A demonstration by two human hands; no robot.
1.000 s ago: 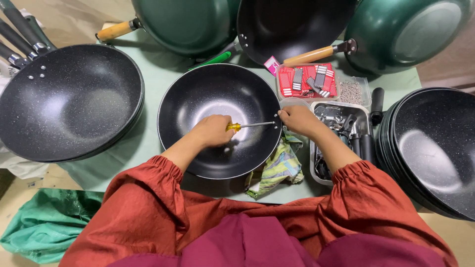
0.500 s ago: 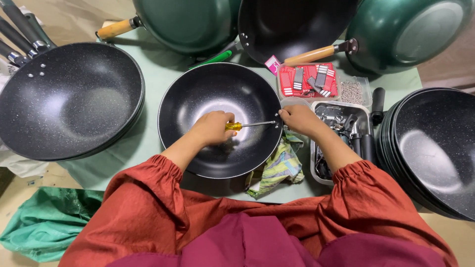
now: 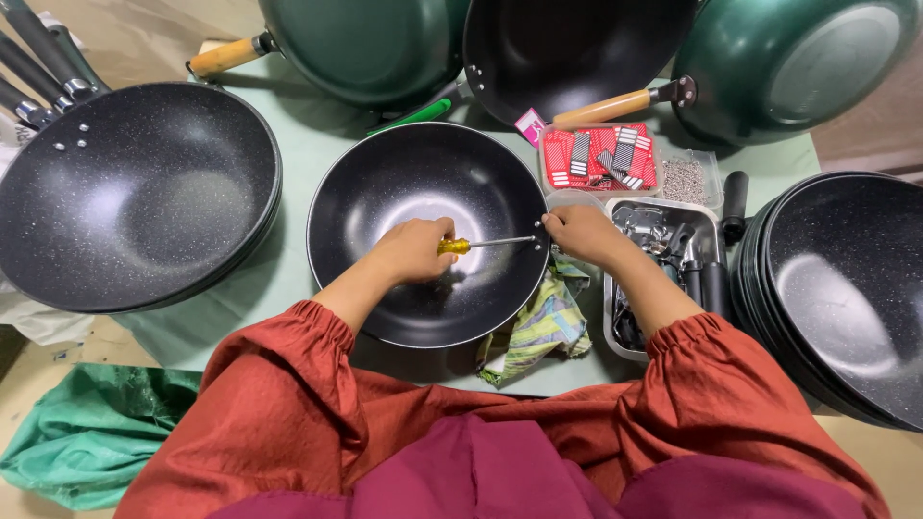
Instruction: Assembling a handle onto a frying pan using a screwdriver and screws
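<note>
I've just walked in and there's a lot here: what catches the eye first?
The round black speckled wok at centre, where the left hand holds a yellow-handled screwdriver against its right rim, which the right hand grips. More black woks lie left and right, and dark green ones along the top.

Rust-orange gathered sleeves [image 3: 288, 384], elastic cuffs, maroon garment [image 3: 500, 471] below

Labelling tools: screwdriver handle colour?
Yellow handle, gripped by the left hand; head view.

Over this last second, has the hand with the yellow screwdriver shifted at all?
No. The left hand holds the screwdriver at the same spot inside the black pan, its tip at the pan's right rim, level with the tray of metal parts.
</note>
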